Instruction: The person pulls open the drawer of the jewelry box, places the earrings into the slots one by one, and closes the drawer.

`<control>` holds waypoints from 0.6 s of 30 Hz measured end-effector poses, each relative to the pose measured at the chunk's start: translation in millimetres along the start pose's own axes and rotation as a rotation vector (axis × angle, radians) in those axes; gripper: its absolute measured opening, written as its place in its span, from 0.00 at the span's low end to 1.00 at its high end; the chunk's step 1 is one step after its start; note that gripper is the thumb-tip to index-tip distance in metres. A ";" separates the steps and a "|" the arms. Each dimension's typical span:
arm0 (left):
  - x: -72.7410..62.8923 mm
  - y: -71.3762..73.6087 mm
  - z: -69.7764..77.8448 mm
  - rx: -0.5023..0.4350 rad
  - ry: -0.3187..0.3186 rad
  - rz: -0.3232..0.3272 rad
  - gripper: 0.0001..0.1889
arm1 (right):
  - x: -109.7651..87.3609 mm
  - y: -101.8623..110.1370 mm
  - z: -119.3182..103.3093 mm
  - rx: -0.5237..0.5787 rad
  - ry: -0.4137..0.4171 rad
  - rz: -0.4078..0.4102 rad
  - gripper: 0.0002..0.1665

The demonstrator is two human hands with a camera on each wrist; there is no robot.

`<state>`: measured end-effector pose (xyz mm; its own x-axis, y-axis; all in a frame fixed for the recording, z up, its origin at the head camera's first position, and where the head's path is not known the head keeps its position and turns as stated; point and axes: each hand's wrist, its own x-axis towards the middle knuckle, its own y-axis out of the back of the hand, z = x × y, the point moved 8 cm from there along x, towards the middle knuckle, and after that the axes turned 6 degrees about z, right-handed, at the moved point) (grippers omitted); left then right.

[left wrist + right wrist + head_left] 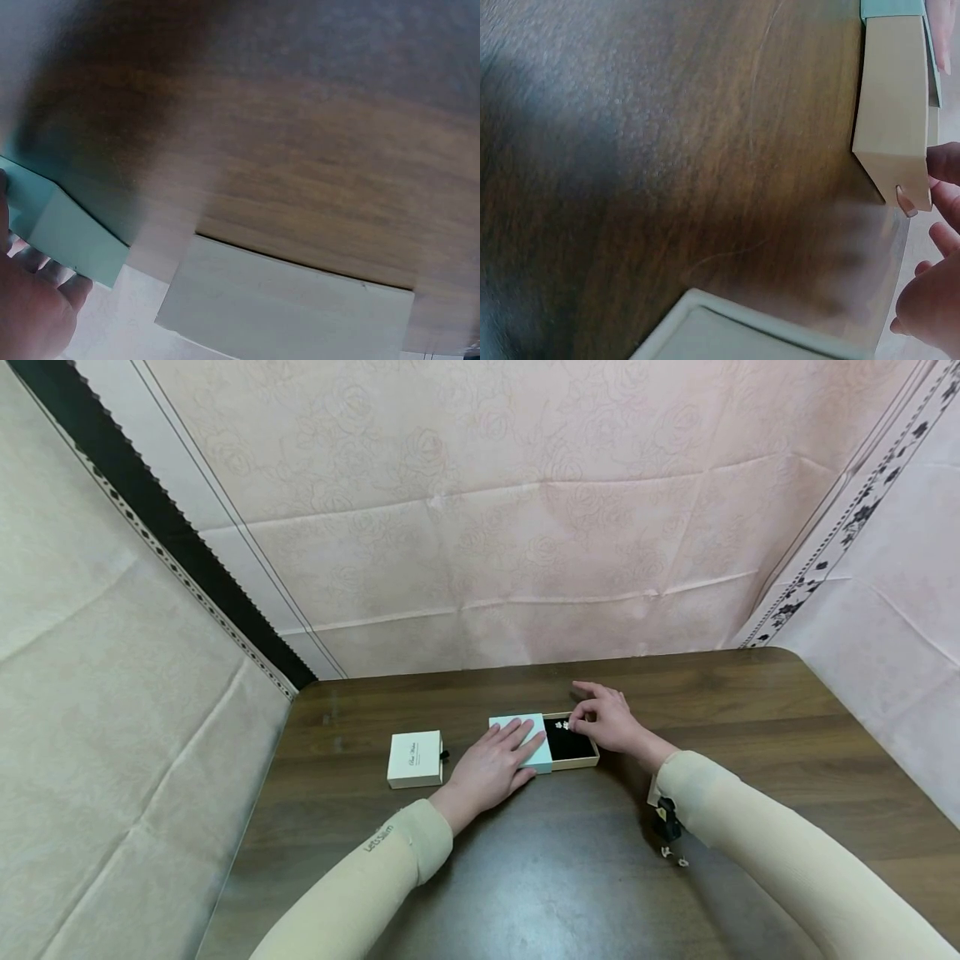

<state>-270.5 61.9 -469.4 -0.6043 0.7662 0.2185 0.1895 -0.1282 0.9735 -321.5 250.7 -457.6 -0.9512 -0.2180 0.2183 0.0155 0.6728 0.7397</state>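
A light blue sliding box (543,758) lies on the table with its drawer pulled out to the right. The drawer holds a black insert (567,745), on which small white flower-shaped earrings (562,725) show near the back. My left hand (491,768) rests flat over the blue sleeve, fingers spread. In the left wrist view that sleeve (79,236) appears under the fingertips. My right hand (609,720) reaches over the drawer's right end, thumb and index fingertip pinched together at an earring. The right wrist view shows the drawer's cream side (892,90) beside the fingers; the earrings are hidden there.
A white lettered box (415,760) with a black tab stands left of the left hand. Close to the right sleeve, a pale-edged box part (705,311) lies on the wooden table (720,693). Small flower-shaped pieces (673,857) are near a black object (667,821).
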 end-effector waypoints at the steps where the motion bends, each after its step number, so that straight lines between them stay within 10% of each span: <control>1: 0.1 0.0 -0.1 0.001 -0.001 -0.001 0.32 | 0.1 -0.1 0.2 -0.002 0.000 0.001 0.10; 18: -0.2 1.4 0.7 0.002 0.003 -0.007 0.32 | -7.7 11.8 -17.8 0.037 0.050 -0.025 0.10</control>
<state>-269.6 62.0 -468.1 -0.6082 0.7649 0.2121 0.1868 -0.1218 0.9748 -308.5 247.7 -439.3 -0.9344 -0.2699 0.2324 -0.0203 0.6918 0.7218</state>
